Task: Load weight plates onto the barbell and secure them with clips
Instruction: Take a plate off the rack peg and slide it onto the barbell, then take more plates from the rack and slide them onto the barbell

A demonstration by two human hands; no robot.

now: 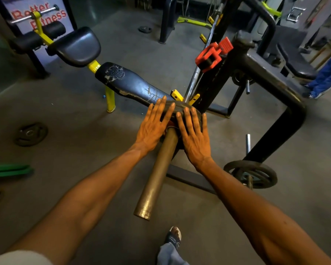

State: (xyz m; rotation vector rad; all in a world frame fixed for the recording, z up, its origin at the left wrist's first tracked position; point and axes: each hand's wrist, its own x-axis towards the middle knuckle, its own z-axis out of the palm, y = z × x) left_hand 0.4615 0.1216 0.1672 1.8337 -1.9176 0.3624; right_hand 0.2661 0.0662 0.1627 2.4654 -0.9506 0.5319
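A brown barbell sleeve point(157, 173) points toward me from the rack. A dark weight plate point(182, 107) sits on it, mostly hidden behind my hands. My left hand point(153, 125) presses flat on the plate left of the sleeve, fingers straight. My right hand point(194, 134) presses flat on its right side, fingers straight too. A little red shows at the sleeve between my hands. A red clip point(213, 54) rests on the black rack frame, up and to the right. The bar's thin steel shaft point(197, 69) runs away past the clip.
A black bench point(130, 83) with yellow legs stretches to the upper left. A loose plate point(31, 133) lies on the floor at left. Another plate point(251, 175) hangs on a storage peg at lower right. The black rack frame point(271, 81) curves round on the right. My sandalled foot point(173, 238) is below.
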